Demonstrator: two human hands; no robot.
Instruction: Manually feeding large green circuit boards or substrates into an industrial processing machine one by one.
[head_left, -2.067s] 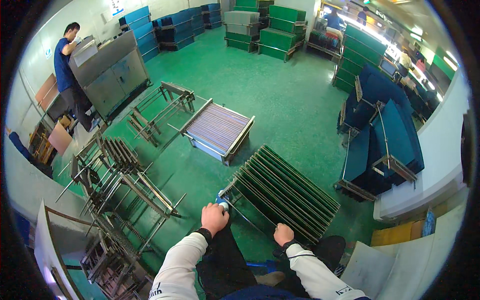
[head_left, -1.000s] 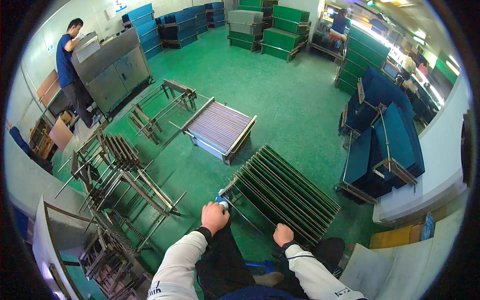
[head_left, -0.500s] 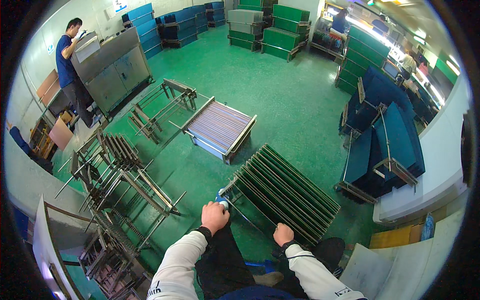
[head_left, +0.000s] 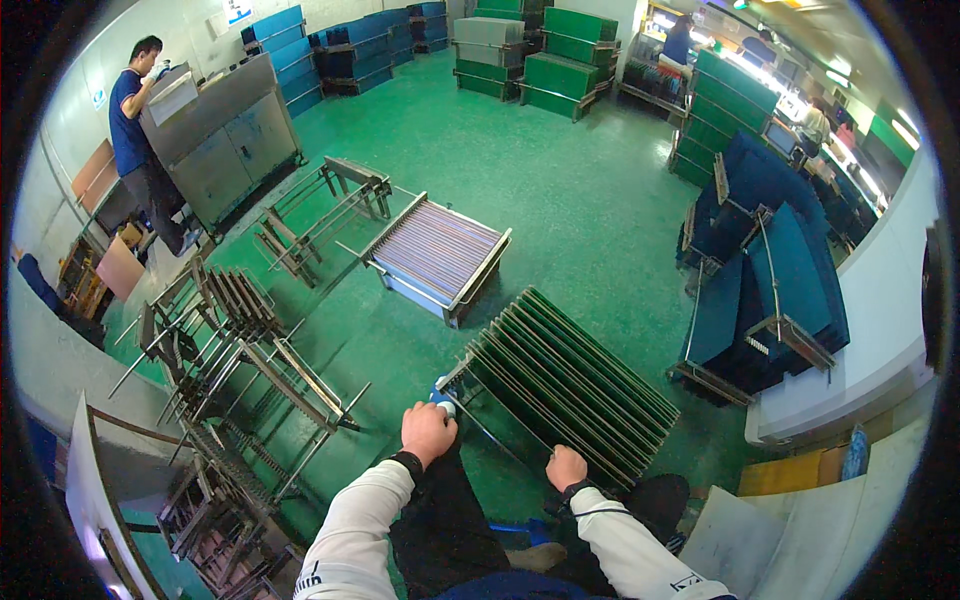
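Near, right of centre, on a glossy green floor (head_left: 590, 250): a slotted metal rack (head_left: 457, 373) filled with thin green panels (head_left: 575, 385) upright in parallel rows. Near its left corner, left hand (head_left: 430, 433) with fingers curled, grip impossible to tell. By its near edge, right hand (head_left: 566, 468) closed like a fist, contents hidden. Just beyond, a boxy metal frame (head_left: 482, 272) packed with purplish-white slats (head_left: 440, 240). Right, leaning flat blue sheets (head_left: 800, 265).
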